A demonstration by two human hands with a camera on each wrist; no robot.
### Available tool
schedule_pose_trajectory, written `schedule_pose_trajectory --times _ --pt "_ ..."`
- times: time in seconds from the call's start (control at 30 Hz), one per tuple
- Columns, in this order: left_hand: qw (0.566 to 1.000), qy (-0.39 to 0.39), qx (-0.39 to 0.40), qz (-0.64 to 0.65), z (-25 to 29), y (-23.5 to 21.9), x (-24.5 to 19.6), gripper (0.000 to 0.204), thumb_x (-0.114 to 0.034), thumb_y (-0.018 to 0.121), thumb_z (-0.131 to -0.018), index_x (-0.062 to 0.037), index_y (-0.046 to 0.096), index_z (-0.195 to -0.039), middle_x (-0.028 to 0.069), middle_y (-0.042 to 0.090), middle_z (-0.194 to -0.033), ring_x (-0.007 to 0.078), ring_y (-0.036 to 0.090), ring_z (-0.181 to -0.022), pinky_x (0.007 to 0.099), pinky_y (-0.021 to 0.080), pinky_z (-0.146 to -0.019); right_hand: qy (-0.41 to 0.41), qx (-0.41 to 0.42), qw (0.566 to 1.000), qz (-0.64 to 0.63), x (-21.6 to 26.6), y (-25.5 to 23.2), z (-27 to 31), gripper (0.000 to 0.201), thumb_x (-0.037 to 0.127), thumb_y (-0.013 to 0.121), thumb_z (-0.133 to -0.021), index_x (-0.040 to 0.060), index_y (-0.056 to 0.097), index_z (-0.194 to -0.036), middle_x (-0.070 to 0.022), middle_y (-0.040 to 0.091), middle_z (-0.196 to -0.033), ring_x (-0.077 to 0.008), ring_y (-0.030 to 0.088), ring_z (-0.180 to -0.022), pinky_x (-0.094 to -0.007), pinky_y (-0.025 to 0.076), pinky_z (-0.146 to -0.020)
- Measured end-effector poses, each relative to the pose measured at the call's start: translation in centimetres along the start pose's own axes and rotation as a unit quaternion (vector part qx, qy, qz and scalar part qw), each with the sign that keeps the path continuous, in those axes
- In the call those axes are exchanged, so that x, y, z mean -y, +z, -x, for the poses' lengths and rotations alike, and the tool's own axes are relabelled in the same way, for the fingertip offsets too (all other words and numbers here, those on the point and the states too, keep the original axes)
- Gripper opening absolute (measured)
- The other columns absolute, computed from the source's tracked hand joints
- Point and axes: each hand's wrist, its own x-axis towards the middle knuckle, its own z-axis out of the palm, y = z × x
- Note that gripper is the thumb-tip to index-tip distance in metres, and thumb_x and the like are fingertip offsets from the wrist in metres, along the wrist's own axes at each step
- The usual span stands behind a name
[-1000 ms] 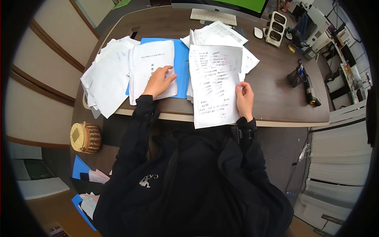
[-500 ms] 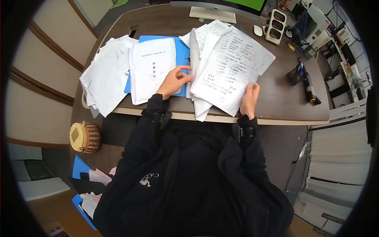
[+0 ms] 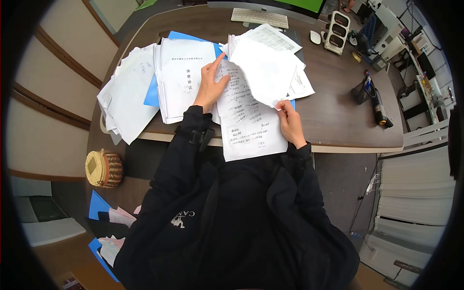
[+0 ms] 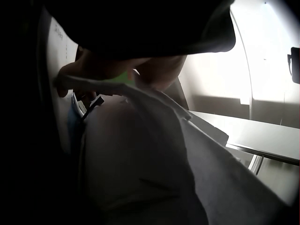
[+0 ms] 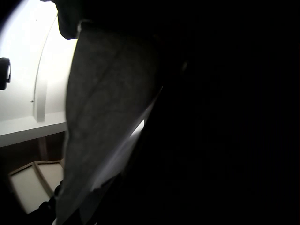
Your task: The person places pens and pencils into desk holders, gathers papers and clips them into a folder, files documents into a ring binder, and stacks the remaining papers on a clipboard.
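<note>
In the head view a blank-faced white sheet (image 3: 270, 72) is lifted and bent over the papers on the right. My right hand (image 3: 291, 124) pinches its lower corner between thumb and fingers. Beneath it lies a handwritten sheet (image 3: 251, 130) that hangs past the desk's front edge. My left hand (image 3: 211, 88) lies at that sheet's left edge, index finger stretched forward and thumb apart. Left of it a printed stack (image 3: 174, 77) covers most of a blue folder (image 3: 152, 93). The left wrist view shows a curved paper (image 4: 136, 140) below the fingers; the right wrist view is mostly dark.
A loose paper pile (image 3: 128, 92) is at the desk's left. Behind the papers are a keyboard (image 3: 259, 18) and a monitor. On the right stand a white mouse (image 3: 315, 37), a three-part holder (image 3: 337, 34) and a pen cup (image 3: 360, 95). A woven basket (image 3: 105, 167) sits lower left.
The handwritten page was shifted right, and now a handwritten sheet lies nearer the body with a blank face turned up above it. My left hand moved forward; the printed stack and folder shifted slightly.
</note>
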Motion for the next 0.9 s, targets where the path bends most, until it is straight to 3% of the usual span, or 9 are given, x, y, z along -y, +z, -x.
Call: schedule_pose_trajectory --times 0.17,0.27,0.33,0.47,0.57,0.63,0.8,0.87,0.9 --pt "1.000 -0.006 0.015 0.009 -0.5 -0.5 2.4 0.057 -0.023 0.058 -0.092 -0.0175 0.038 -0.144 0.0179 0.042 -0.128 0.0270 0.050 -0.114 0.0367 0.040 -0.100 0.015 -0.021 0.999 -0.021 -0.5 -0.1 -0.1 0.008 -0.002 0.050 -0.092 0.0043 0.052 -0.096 -0.0048 0.051 -0.079 -0.0143 0.046 -0.070 -0.0256 0.041 -0.069" --pt "0.985 -0.089 0.052 0.139 -1.2 -0.5 4.0 0.057 -0.039 0.048 -0.097 -0.0019 0.039 -0.140 0.0198 0.051 -0.124 0.0259 0.054 -0.112 0.0360 0.039 -0.100 0.007 -0.026 0.999 -0.038 -0.6 0.0 0.0 0.008 -0.003 0.050 -0.092 0.0045 0.052 -0.096 -0.0035 0.052 -0.082 -0.0130 0.045 -0.071 -0.0249 0.041 -0.068" --pt "0.899 -0.180 0.104 0.387 -0.4 -1.1 1.7 0.071 -0.056 0.035 -0.098 0.0069 0.050 -0.128 0.0219 0.048 -0.133 0.0243 0.045 -0.123 0.0331 0.035 -0.102 0.001 -0.031 0.998 -0.049 -0.7 0.1 0.0 0.009 -0.003 0.050 -0.092 0.0047 0.052 -0.096 -0.0024 0.053 -0.085 -0.0121 0.045 -0.071 -0.0245 0.041 -0.068" --pt "0.936 -0.149 0.118 0.296 -0.4 -1.2 1.7 0.074 -0.058 0.030 -0.098 0.0066 0.049 -0.128 0.0210 0.049 -0.134 0.0251 0.049 -0.119 0.0327 0.036 -0.101 -0.002 -0.055 0.989 -0.140 -0.9 0.0 0.3 0.005 0.001 0.050 -0.095 0.0043 0.052 -0.098 0.0006 0.056 -0.093 -0.0082 0.047 -0.077 -0.0225 0.041 -0.073" --pt "0.953 -0.163 0.037 0.251 -0.5 -1.0 3.5 0.073 -0.056 0.030 -0.099 0.0068 0.046 -0.131 0.0185 0.050 -0.134 0.0254 0.052 -0.116 0.0352 0.037 -0.102 0.005 -0.045 0.957 -0.285 1.4 -0.5 -0.1 0.012 0.005 0.048 -0.097 0.0046 0.048 -0.108 -0.0001 0.056 -0.101 -0.0061 0.048 -0.090 -0.0208 0.038 -0.080" --pt "0.949 -0.120 0.135 0.260 -0.5 -1.4 5.0 0.070 -0.053 0.032 -0.099 0.0025 0.030 -0.142 0.0197 0.040 -0.142 0.0289 0.045 -0.126 0.0402 0.039 -0.103 0.009 0.010 0.956 -0.292 5.6 -1.5 -0.8 0.014 0.004 0.047 -0.097 0.0054 0.046 -0.111 0.0017 0.051 -0.100 -0.0052 0.045 -0.088 -0.0210 0.038 -0.080" --pt "0.943 -0.118 0.136 0.280 2.5 -1.9 4.5 0.070 -0.053 0.032 -0.099 0.0022 0.030 -0.143 0.0195 0.040 -0.142 0.0289 0.045 -0.126 0.0404 0.039 -0.103 0.000 0.185 0.928 -0.324 9.8 0.8 -2.1 0.016 0.002 0.046 -0.095 0.0066 0.046 -0.110 0.0026 0.039 -0.099 -0.0060 0.038 -0.091 -0.0213 0.035 -0.083" --pt "0.942 -0.116 0.127 0.287 1.2 -1.5 3.9 0.070 -0.053 0.033 -0.099 0.0021 0.030 -0.143 0.0194 0.040 -0.142 0.0288 0.045 -0.126 0.0405 0.039 -0.103 -0.048 0.243 0.902 -0.355 11.2 3.1 -3.3 0.014 0.008 0.046 -0.096 0.0065 0.046 -0.110 -0.0034 0.052 -0.113 -0.0109 0.044 -0.110 -0.0296 0.034 -0.097" --pt "0.942 -0.116 0.120 0.290 3.8 -2.6 4.0 0.070 -0.053 0.033 -0.099 0.0020 0.030 -0.143 0.0193 0.040 -0.142 0.0288 0.045 -0.126 0.0405 0.039 -0.104 -0.125 0.272 0.895 -0.331 10.6 4.2 -4.4 0.036 0.023 0.053 -0.098 0.0017 0.046 -0.126 -0.0111 0.051 -0.131 -0.0203 0.046 -0.124 -0.0356 0.035 -0.104"
